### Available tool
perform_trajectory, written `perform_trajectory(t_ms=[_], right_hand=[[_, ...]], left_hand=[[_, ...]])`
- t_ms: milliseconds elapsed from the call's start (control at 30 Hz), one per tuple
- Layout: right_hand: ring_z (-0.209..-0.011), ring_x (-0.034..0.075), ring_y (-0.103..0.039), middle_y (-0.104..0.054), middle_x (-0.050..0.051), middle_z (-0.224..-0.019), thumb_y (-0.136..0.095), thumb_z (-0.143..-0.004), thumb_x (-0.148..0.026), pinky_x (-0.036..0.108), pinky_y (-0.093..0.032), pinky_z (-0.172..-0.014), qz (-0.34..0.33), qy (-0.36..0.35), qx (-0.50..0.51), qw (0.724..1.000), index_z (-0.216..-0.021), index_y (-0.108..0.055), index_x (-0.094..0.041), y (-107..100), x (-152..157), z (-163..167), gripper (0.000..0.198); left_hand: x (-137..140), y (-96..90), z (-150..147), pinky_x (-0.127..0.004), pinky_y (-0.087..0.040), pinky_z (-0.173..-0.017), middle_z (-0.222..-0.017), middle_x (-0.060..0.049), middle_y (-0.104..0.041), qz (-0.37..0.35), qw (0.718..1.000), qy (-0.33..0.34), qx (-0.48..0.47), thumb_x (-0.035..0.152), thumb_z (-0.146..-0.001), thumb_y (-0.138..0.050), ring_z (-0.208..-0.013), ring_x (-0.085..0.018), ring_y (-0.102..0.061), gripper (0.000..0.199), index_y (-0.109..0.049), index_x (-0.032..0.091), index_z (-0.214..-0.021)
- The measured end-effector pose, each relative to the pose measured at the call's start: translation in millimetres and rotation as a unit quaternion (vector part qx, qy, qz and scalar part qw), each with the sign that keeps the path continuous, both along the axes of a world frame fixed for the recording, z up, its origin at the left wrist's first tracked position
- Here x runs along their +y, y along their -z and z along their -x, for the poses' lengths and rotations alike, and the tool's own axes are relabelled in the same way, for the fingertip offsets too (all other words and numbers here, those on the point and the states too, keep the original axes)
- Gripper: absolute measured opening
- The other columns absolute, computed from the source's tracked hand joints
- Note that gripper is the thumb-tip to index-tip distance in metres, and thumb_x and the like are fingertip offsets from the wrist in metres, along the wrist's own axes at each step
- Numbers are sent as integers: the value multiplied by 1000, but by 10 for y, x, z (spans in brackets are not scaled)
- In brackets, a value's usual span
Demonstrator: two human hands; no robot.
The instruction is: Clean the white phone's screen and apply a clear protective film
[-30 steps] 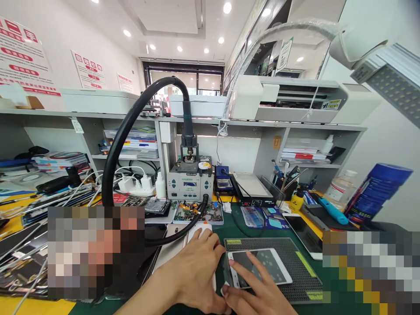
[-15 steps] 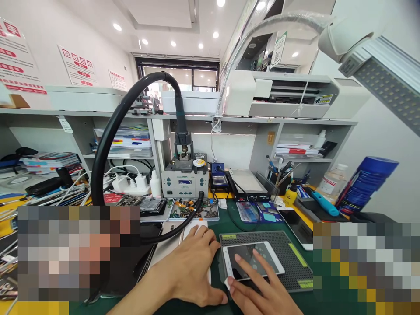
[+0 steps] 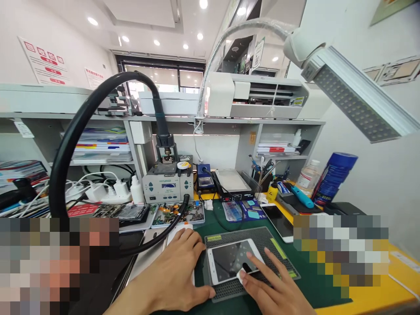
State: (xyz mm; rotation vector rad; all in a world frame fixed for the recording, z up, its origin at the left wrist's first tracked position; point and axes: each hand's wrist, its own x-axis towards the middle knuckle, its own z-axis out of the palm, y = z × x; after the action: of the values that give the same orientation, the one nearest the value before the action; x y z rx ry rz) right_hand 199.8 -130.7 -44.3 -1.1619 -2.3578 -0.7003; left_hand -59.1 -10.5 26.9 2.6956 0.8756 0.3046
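Observation:
A white-framed smartphone [image 3: 226, 261] with a dark, spotted screen lies on a grey textured mat [image 3: 285, 262]. Its far and near edges slant slightly. My right hand [image 3: 274, 284] is over the phone's near right part, pinching a small white wipe [image 3: 241, 275] between thumb and finger at the near edge of the screen. The other right fingers stretch out over the glass. Left of the mat, my left hand [image 3: 179, 267] rests with fingers bent and thumb apart, its thumb tip at the mat's near left edge. Nothing shows in it.
A black hose [image 3: 70, 131] arches from a rework station [image 3: 169, 186] and crosses in front at left. A tray of small parts [image 3: 179, 214], another phone [image 3: 278, 222], a yellow bottle [image 3: 272, 191] and a flat heating plate [image 3: 232, 183] surround the mat. A lamp [image 3: 357, 96] hangs at upper right.
My right hand has slid the wipe rightward along the phone's near edge, from its near left corner. The view has turned to the right. My left hand stays beside the mat.

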Motion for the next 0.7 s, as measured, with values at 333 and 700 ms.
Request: perform_trajectory(t_ms=[333, 700], right_hand=[[-131, 32, -55, -77, 8, -112, -65, -93, -32, 53, -17, -125, 47, 48, 7, 998, -124, -62, -15, -34, -163, -387, 36], [-136, 28, -50, -74, 7, -121, -51, -96, -10, 48, -43, -114, 87, 113, 134, 981, -129, -60, -21, -59, -301, -508, 36]], left_hand=[[-44, 45, -150, -48, -39, -108, -124, -9, -58, 28, 1000, -2, 11, 47, -74, -73, -120, -32, -49, 64, -59, 22, -131], [-92, 58, -321, -50, -40, -110, -132, -8, -59, 31, 999, -13, 18, 34, -73, -72, -125, -32, -51, 63, -58, 28, -134]])
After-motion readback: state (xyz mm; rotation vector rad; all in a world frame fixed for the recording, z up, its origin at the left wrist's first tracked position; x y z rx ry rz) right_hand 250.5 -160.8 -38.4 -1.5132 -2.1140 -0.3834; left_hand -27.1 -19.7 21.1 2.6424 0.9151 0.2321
